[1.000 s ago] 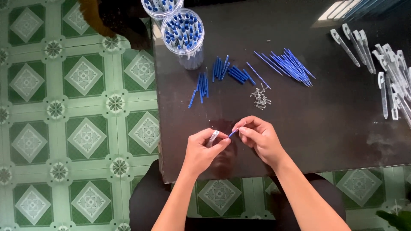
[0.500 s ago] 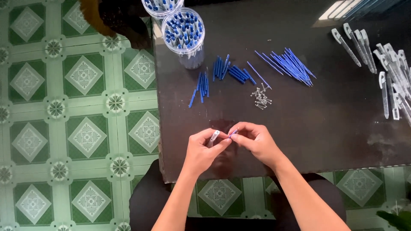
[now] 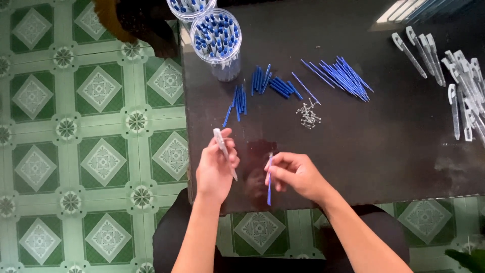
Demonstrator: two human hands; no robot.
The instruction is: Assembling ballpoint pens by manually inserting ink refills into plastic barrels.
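- The left hand [image 3: 216,167] is closed around a clear pen barrel [image 3: 224,151], fingers wrapped on its lower part; the barrel slants up and to the left, its pale tip above the thumb.
- The right hand [image 3: 295,174] pinches a thin blue refill [image 3: 270,178] between thumb and fingertips; the refill stands nearly upright in the view, its lower end near the front edge of the table.
- The two hands are apart, both over the near edge of the dark table [image 3: 384,146], with a bare strip of tabletop between them.
- Further back on the table lie short blue pieces [image 3: 262,86] in small groups, a bundle of long blue refills [image 3: 343,78] to their right, and a little heap of metal springs [image 3: 309,115] between them and the hands.
- Two clear round tubs [image 3: 217,35] filled with blue-tipped pens stand at the far left corner.
- A pile of clear barrels [image 3: 465,86] lies at the far right.
- The floor [image 3: 86,151] to the left has green patterned tiles.
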